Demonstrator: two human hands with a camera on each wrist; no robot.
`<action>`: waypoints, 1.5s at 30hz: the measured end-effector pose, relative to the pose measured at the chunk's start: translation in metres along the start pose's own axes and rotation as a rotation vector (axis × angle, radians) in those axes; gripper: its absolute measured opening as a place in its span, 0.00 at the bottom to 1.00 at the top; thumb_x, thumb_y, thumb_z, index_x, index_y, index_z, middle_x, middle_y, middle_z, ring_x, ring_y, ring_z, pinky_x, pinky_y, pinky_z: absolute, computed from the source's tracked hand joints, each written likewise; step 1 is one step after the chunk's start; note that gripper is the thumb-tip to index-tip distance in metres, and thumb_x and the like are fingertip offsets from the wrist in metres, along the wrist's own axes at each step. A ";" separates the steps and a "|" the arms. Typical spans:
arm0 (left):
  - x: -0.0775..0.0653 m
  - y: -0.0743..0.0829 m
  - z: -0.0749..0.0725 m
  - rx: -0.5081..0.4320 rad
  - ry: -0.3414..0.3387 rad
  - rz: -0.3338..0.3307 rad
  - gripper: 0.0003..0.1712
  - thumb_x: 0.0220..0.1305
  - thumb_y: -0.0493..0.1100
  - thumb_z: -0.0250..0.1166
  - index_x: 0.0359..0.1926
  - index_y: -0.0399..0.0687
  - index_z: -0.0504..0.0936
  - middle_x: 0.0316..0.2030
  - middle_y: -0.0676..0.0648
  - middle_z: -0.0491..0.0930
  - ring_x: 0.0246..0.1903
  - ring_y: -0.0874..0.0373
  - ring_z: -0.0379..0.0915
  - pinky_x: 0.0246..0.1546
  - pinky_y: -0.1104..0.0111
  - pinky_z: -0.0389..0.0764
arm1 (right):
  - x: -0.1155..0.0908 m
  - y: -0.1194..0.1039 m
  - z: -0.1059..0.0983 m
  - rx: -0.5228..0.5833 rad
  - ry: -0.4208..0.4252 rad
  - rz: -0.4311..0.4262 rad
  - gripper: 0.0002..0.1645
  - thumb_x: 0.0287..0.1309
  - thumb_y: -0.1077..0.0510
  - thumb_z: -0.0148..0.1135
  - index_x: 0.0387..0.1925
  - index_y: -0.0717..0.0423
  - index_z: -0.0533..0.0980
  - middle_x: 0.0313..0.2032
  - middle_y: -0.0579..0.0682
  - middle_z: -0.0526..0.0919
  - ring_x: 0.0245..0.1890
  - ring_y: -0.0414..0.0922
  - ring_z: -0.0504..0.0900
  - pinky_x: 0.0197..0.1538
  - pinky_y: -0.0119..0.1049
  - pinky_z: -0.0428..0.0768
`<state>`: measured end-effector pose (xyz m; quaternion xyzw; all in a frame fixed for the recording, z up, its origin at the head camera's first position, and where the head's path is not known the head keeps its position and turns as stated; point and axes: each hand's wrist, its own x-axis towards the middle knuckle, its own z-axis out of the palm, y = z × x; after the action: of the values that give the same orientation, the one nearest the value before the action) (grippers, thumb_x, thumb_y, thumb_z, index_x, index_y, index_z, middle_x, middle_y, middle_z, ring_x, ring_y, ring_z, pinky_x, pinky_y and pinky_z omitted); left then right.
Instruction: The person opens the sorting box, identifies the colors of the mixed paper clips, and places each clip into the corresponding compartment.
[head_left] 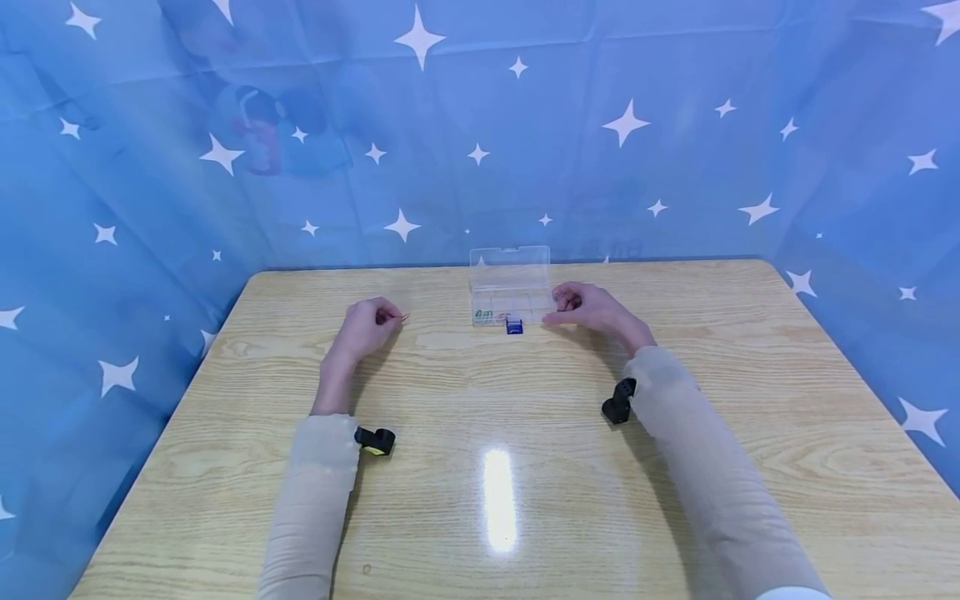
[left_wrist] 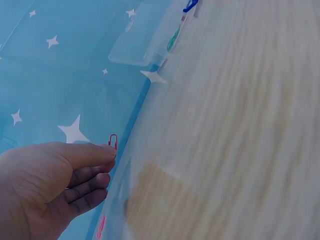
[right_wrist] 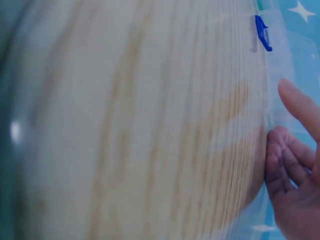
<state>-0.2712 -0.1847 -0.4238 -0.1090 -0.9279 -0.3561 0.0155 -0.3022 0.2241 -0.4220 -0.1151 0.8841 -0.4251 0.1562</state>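
My left hand (head_left: 370, 327) pinches a small red paper clip (left_wrist: 113, 140) between thumb and index finger, left of the box. The clip's looped end sticks up past the fingertips in the left wrist view. A clear plastic divided box (head_left: 491, 300) stands near the table's back edge with its lid (head_left: 512, 260) raised. Green paper clips (head_left: 483, 316) lie in its front left compartment, with small red pieces (head_left: 504, 317) beside them. My right hand (head_left: 591, 307) is at the box's right side, thumb by the front right corner, its other fingers loosely bent and holding nothing.
A blue latch (head_left: 514, 326) projects from the middle of the box's front. The wooden table (head_left: 465, 400) extends toward me, with a bright light reflection on it. A blue star-patterned curtain (head_left: 450, 125) hangs behind the table. Black wrist cameras (head_left: 618, 402) sit on both sleeves.
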 end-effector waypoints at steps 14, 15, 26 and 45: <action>0.013 0.032 0.019 -0.116 0.024 0.073 0.07 0.70 0.37 0.64 0.42 0.35 0.84 0.36 0.40 0.83 0.35 0.49 0.78 0.38 0.62 0.78 | 0.000 0.002 0.000 -0.021 0.006 0.001 0.41 0.57 0.45 0.74 0.65 0.60 0.69 0.46 0.55 0.75 0.44 0.50 0.71 0.50 0.42 0.70; 0.014 0.034 0.020 -0.124 0.023 0.077 0.07 0.70 0.37 0.64 0.42 0.35 0.84 0.36 0.40 0.83 0.36 0.50 0.78 0.38 0.62 0.79 | 0.000 0.002 0.000 -0.024 0.009 0.000 0.41 0.57 0.45 0.75 0.65 0.59 0.69 0.46 0.55 0.75 0.44 0.50 0.71 0.50 0.42 0.70; 0.025 0.060 0.044 -0.162 0.032 0.106 0.07 0.70 0.37 0.65 0.41 0.37 0.85 0.37 0.42 0.84 0.36 0.52 0.78 0.39 0.64 0.79 | 0.001 0.002 0.000 -0.025 0.009 -0.006 0.42 0.58 0.45 0.74 0.65 0.60 0.69 0.45 0.55 0.76 0.42 0.49 0.71 0.47 0.41 0.71; 0.040 0.102 0.085 -0.161 0.011 0.168 0.05 0.70 0.32 0.63 0.42 0.36 0.85 0.37 0.43 0.84 0.37 0.54 0.77 0.39 0.67 0.80 | -0.002 -0.001 -0.001 -0.014 -0.003 -0.007 0.44 0.56 0.44 0.75 0.66 0.60 0.68 0.44 0.55 0.76 0.41 0.49 0.72 0.43 0.41 0.73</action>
<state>-0.2842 -0.0469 -0.4153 -0.1852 -0.8839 -0.4274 0.0418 -0.3005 0.2251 -0.4201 -0.1199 0.8865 -0.4191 0.1552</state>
